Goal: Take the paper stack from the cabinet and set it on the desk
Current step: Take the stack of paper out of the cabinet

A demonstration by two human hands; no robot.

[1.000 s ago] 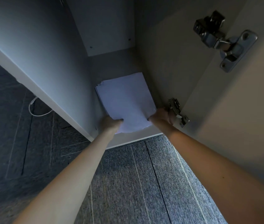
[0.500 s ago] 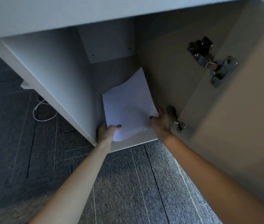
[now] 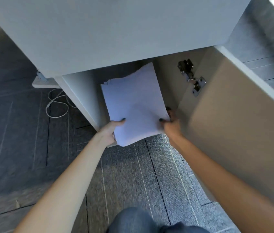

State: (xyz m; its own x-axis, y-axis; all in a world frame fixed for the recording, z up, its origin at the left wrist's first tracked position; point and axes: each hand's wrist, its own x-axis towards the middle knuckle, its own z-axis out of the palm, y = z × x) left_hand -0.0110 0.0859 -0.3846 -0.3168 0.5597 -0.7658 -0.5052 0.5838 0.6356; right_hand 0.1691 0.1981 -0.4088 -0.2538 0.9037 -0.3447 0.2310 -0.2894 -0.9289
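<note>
At the cabinet (image 3: 82, 96) mouth, both hands grip the paper stack (image 3: 133, 105). Left hand (image 3: 110, 132) holds its near-left corner, right hand (image 3: 170, 126) its near-right corner.

The desk top (image 3: 116, 31) hides the cabinet's (image 3: 82, 98) interior and the paper stack's (image 3: 133, 105) far end, while the stack covers both hands' fingers and the lower hinge (image 3: 168, 109) is blurred.

This looks like an office. The floor is dark grey carpet tile (image 3: 133, 174) with fine ribbed lines and visible seams. A pale grey laminate desk top (image 3: 107, 31) sits over a low open cabinet (image 3: 81, 96) with a steel cup hinge (image 3: 191, 78). At far left, a white power strip (image 3: 44, 82) and looped white cable (image 3: 57, 106) lie on the floor.
</note>
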